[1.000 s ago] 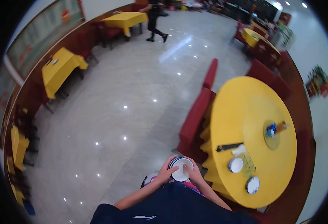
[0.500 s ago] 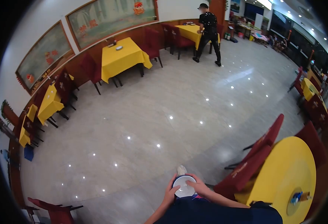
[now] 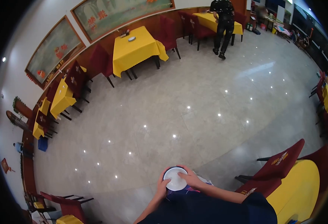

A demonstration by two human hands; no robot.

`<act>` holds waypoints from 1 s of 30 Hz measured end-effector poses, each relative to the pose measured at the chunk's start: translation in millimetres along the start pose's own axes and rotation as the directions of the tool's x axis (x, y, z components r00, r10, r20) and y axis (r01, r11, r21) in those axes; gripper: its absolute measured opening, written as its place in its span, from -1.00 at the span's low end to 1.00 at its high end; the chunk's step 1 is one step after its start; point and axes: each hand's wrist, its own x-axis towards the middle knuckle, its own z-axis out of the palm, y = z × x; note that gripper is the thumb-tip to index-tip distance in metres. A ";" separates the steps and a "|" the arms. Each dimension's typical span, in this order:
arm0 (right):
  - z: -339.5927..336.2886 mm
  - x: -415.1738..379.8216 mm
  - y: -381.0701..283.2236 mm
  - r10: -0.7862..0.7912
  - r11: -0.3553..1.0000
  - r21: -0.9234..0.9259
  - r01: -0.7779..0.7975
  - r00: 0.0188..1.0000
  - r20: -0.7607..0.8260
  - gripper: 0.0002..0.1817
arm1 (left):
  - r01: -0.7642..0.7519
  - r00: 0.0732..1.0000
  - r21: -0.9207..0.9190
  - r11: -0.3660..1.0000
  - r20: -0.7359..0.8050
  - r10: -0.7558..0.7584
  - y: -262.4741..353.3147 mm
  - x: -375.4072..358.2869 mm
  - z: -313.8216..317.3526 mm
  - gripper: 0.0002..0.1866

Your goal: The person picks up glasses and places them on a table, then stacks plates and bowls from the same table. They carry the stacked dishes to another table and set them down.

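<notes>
A white bowl (image 3: pixel 175 183) with a dark blue outer edge is held in front of my body, its hollow facing up. My left hand (image 3: pixel 161 187) wraps its left side, thumb over the rim onto the inside. From the right, my right hand (image 3: pixel 190 178) grips the opposite side, that thumb also pressed inside the bowl. The fingers under it are hidden. Below the bowl shows a bit of purple and pink cloth, in front of my dark clothing.
Red chairs (image 3: pixel 279 160) stand by a round yellow table (image 3: pixel 302 186) at my right. Tiled floor (image 3: pixel 149 104) stretches ahead. Along the far wall is a yellow-clothed table (image 3: pixel 137 48) with a small dish (image 3: pixel 131 39). A person in black (image 3: pixel 224 26) stands at another table (image 3: pixel 205 18).
My view has swung left and down, so the room sits farther right. Both hands keep hold of the bowl. The person in black now stands closer against the far table.
</notes>
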 end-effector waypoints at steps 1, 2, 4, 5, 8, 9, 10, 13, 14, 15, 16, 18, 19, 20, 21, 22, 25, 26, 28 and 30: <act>0.1 10.5 -7.8 -0.014 0.999 -0.029 0.015 1.000 0.023 -0.58 | -0.022 1.000 0.011 1.000 -0.003 0.022 3.3 8.6 -3.2 -0.36; 0.0 20.0 -12.8 -0.005 0.999 -0.039 0.007 0.999 0.034 -0.58 | -0.047 0.999 0.024 0.999 -0.006 0.047 6.4 16.7 -5.8 -0.34; 3.0 44.2 -23.0 -0.055 0.998 -0.025 0.056 0.996 0.070 -0.58 | -0.097 0.995 0.052 0.994 -0.021 0.098 21.5 34.0 -4.3 -0.33; 5.2 55.7 -27.6 -0.050 0.998 -0.030 0.052 0.996 0.080 -0.58 | -0.098 0.994 0.023 0.995 -0.038 0.099 31.0 40.6 -3.5 -0.33; 12.9 86.9 -45.0 -0.073 0.990 -0.111 0.083 0.993 0.093 -0.57 | -0.106 0.993 -0.040 0.994 -0.057 0.104 51.2 64.2 -10.2 -0.33; 18.6 95.9 -54.5 -0.066 0.988 -0.130 0.078 0.993 0.095 -0.58 | -0.107 0.993 -0.068 0.992 -0.056 0.104 57.7 74.0 -14.8 -0.33; 24.7 109.9 -62.6 -0.061 0.986 -0.149 0.075 0.993 0.096 -0.58 | -0.116 0.992 -0.073 0.991 -0.054 0.113 65.5 84.9 -21.2 -0.33; 41.6 161.0 -66.5 -0.083 0.971 -0.217 0.097 0.994 0.074 -0.57 | -0.096 0.993 -0.070 0.993 -0.075 0.091 92.9 121.5 -48.3 -0.33; 48.7 180.7 -67.4 -0.099 0.968 -0.223 0.114 0.992 0.077 -0.57 | -0.086 0.993 -0.106 0.991 -0.089 0.076 102.4 133.1 -55.7 -0.33; 55.8 199.2 -67.8 -0.086 0.973 -0.210 0.101 0.993 0.080 -0.57 | -0.072 0.993 -0.145 0.987 -0.103 0.058 112.9 145.1 -65.4 -0.34; 63.9 216.3 -68.6 -0.065 0.977 -0.199 0.080 0.995 0.082 -0.57 | -0.079 0.993 -0.152 0.985 -0.098 0.064 123.4 157.4 -77.9 -0.34; 81.4 250.1 -71.8 -0.039 0.975 -0.213 0.058 0.995 0.094 -0.56 | -0.088 0.992 -0.218 0.972 -0.106 0.066 138.5 176.4 -103.0 -0.34; 91.0 264.9 -76.0 -0.010 0.969 -0.246 0.037 0.994 0.110 -0.56 | -0.089 0.992 -0.237 0.967 -0.108 0.064 145.9 183.0 -114.3 -0.34; 101.9 279.6 -82.6 0.014 0.961 -0.277 0.021 0.992 0.123 -0.56 | -0.094 0.992 -0.258 0.961 -0.112 0.067 156.4 191.0 -125.5 -0.34; 113.0 293.5 -91.3 0.012 0.957 -0.289 0.022 0.993 0.116 -0.56 | -0.099 0.992 -0.275 0.956 -0.108 0.071 167.9 201.9 -136.7 -0.35; 125.5 305.7 -99.1 0.028 0.945 -0.328 0.011 0.993 0.114 -0.56 | -0.095 0.993 -0.278 0.956 -0.096 0.070 177.3 211.9 -148.4 -0.35; 150.9 346.3 -104.3 0.060 0.936 -0.352 -0.030 0.995 0.076 -0.57 | -0.108 0.992 -0.243 0.964 -0.096 0.087 202.0 238.5 -178.1 -0.35; 155.8 357.8 -104.6 0.083 0.934 -0.351 -0.059 0.995 0.052 -0.57 | -0.093 0.993 -0.276 0.957 -0.102 0.067 211.0 247.4 -183.7 -0.35; 155.2 384.0 -94.2 0.068 0.942 -0.331 -0.051 0.997 0.042 -0.58 | -0.056 0.995 -0.313 0.948 -0.097 0.026 227.2 264.3 -189.1 -0.35; 157.4 403.5 -95.4 0.051 0.953 -0.302 -0.038 0.998 0.035 -0.58 | -0.051 0.995 -0.296 0.954 -0.094 0.024 241.1 284.7 -198.3 -0.36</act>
